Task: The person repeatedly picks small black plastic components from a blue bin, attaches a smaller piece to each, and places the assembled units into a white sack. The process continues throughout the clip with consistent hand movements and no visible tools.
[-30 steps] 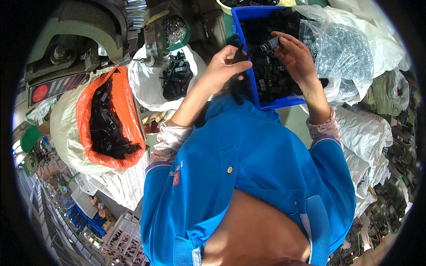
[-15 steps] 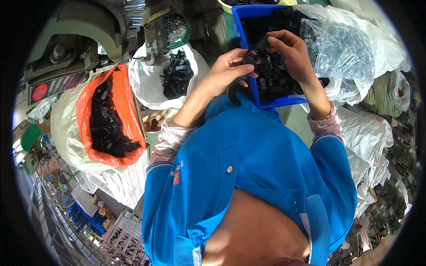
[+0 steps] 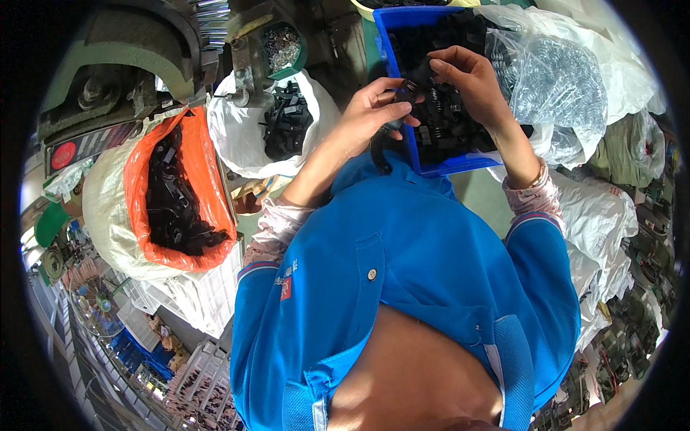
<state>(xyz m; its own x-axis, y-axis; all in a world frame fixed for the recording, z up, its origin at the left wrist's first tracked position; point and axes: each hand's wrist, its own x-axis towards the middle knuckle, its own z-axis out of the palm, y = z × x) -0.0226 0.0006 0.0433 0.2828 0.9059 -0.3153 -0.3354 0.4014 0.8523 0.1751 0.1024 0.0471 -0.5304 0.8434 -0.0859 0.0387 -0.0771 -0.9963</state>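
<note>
A: Hands first. Where are they?

B: Both raised over the near end of the blue tray [image 3: 394, 68]. Left hand [image 3: 370, 115] and right hand [image 3: 467, 79] meet on one small black part [image 3: 415, 90], held just above the tray's left wall.

A: Fingers?

B: Left thumb and fingers curled and pinched on the part from the left and below. Right fingers bent down over it from above, tips touching it. Both closed on the same piece.

A: Tray contents?

B: Heaped with more black parts [image 3: 445, 122]; too tangled to tell single shapes.

A: Surroundings?

B: Right of the tray, touching it, a clear plastic bag [image 3: 553, 86] of grey metal pieces. Left of the left forearm, a white bag [image 3: 244, 136] open on black parts. Further left, well apart, an orange-lined sack [image 3: 144, 194] with the same kind of black pieces. Above the white bag, a small green cup [image 3: 284, 50] of shiny bits, beside a green machine [image 3: 108, 65].

A: Clothing?

B: Blue shirt [image 3: 402, 280], patterned sleeves pushed to the wrists.
</note>
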